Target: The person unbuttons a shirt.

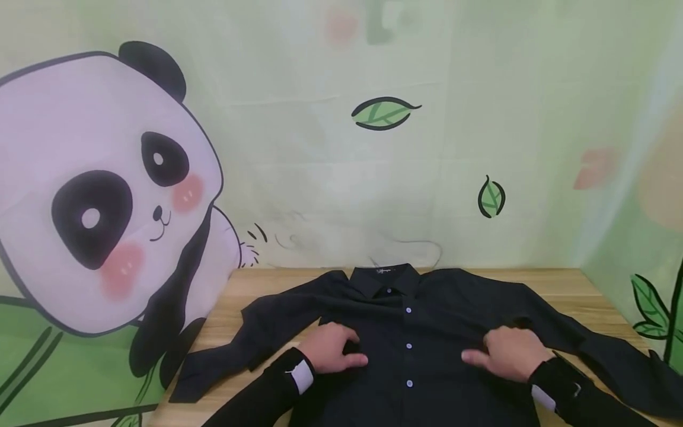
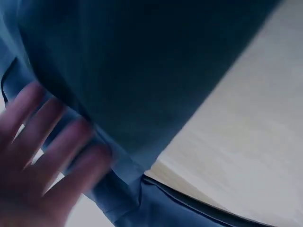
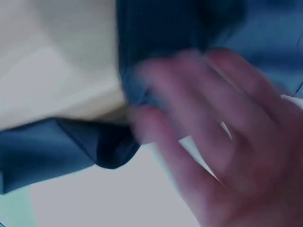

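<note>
A black button-up shirt (image 1: 373, 344) lies front side up, its collar (image 1: 386, 280) at the far edge and both sleeves spread outward. Over the side of the shirt at the left is my left hand (image 1: 331, 347), its thumb pointing inward. The left wrist view shows that hand (image 2: 52, 161) with fingers spread beside the cloth (image 2: 128, 80), pinching nothing. My right hand (image 1: 507, 353) is above the opposite side of the shirt. Blurred in the right wrist view, its fingers (image 3: 180, 90) extend over the fabric; whether they touch it I cannot tell.
A wooden table (image 1: 555, 284) carries the shirt. Behind it hangs a pale green backdrop (image 1: 299, 190) with a panda and leaves printed on it. The right sleeve (image 1: 613, 356) reaches toward the table's right edge, the left sleeve (image 1: 213, 367) toward its left edge.
</note>
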A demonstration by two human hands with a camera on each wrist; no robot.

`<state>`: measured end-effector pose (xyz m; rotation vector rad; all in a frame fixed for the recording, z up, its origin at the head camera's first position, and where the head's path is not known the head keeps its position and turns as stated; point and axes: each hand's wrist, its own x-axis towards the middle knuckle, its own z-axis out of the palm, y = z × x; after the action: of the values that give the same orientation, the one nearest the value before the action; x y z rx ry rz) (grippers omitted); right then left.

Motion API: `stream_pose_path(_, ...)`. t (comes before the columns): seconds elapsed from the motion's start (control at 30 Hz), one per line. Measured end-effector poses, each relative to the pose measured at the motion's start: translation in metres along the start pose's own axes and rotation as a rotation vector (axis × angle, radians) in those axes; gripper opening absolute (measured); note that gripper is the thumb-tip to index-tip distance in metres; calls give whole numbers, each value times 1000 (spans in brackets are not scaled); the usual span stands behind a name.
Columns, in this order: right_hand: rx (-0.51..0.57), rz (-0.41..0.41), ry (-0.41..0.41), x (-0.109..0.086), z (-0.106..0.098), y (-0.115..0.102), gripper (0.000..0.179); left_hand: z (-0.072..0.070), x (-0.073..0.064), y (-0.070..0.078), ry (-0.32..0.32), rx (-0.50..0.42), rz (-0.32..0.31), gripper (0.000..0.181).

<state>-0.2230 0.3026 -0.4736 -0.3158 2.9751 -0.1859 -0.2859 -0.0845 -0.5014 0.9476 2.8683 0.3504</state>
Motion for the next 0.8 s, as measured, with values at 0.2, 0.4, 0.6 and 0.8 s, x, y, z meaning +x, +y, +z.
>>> stream_pose_path(0.2,154,-81,176,41,5,11,75,-2,31,-12,260,112,-79,75)
stream_pose_path(0.4,246,118,-78,44,19,49,100,7,40,-32,120,58,-224,72)
stream_pose_path(0.6,143,111,-54,49,0,45,89,2,39,-49,192,79,-262,53)
stream_pose_path(0.8,82,89,130,74,-3,19,59,-8,65,-29,291,109,-262,25)
